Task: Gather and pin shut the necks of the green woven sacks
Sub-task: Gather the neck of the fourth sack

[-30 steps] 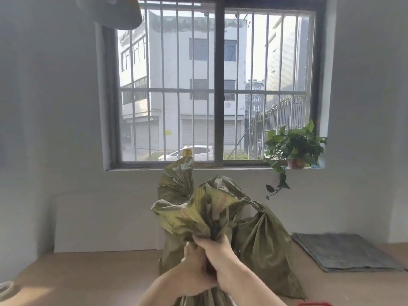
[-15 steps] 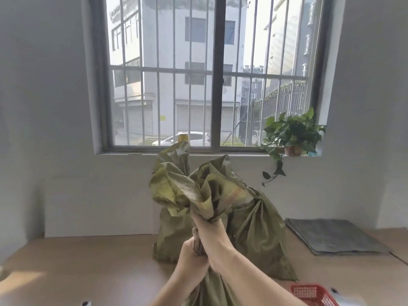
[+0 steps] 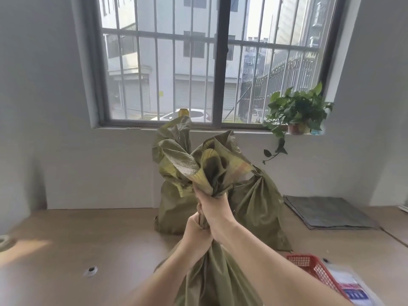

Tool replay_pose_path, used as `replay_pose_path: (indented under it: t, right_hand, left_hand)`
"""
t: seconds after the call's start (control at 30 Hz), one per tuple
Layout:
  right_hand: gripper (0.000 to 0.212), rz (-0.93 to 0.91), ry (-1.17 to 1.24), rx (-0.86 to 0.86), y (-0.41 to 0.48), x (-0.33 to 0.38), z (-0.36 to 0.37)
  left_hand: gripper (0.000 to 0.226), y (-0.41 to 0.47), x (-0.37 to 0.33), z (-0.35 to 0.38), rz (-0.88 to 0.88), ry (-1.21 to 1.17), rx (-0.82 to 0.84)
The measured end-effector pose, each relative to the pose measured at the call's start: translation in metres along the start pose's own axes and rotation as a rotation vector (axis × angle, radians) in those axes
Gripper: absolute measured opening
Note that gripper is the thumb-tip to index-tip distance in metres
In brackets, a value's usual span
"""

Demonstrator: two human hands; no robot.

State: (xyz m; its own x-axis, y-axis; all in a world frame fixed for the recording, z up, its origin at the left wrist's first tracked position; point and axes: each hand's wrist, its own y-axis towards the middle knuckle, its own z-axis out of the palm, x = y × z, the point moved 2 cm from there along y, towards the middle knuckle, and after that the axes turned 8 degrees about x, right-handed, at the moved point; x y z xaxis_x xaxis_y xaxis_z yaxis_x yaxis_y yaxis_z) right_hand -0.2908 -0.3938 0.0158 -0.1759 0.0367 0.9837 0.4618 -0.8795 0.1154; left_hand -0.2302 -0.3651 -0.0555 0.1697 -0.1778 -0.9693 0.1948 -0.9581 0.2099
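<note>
A green woven sack stands close in front of me on the tan table, its neck bunched into a tight stalk. My right hand grips that stalk high up, just under the flared mouth. My left hand grips it directly below. Two more green sacks stand behind: one on the left with its neck upright against the wall, one on the right with its neck cinched.
A red mesh basket and a printed packet lie at the near right. A grey folded mat lies at the far right. A potted vine sits on the window sill. A small round fitting is set in the table at left.
The view has tilted downward, bringing the red basket and more of the table into sight. My right hand has slid up the neck, above my left hand, and the stalk is drawn tighter.
</note>
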Motion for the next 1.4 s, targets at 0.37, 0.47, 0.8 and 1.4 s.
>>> replay_pose_path:
  t: [0.37, 0.47, 0.8, 1.4]
  right_hand:
    - [0.016, -0.087, -0.089, -0.025, -0.005, -0.001, 0.005]
    - [0.013, -0.016, -0.067, -0.103, 0.001, 0.005, 0.013]
    - [0.040, 0.006, -0.103, 0.013, -0.004, 0.009, 0.007]
    - [0.044, 0.071, -0.042, 0.005, -0.005, -0.019, -0.013]
  left_hand:
    - [0.036, 0.000, 0.011, 0.002, 0.005, 0.037, -0.078]
    - [0.024, -0.014, 0.031, 0.002, -0.027, -0.016, -0.076]
    - [0.029, -0.032, 0.067, 0.012, -0.119, -0.029, -0.034]
    - [0.054, -0.034, 0.089, 0.024, -0.249, 0.088, -0.187]
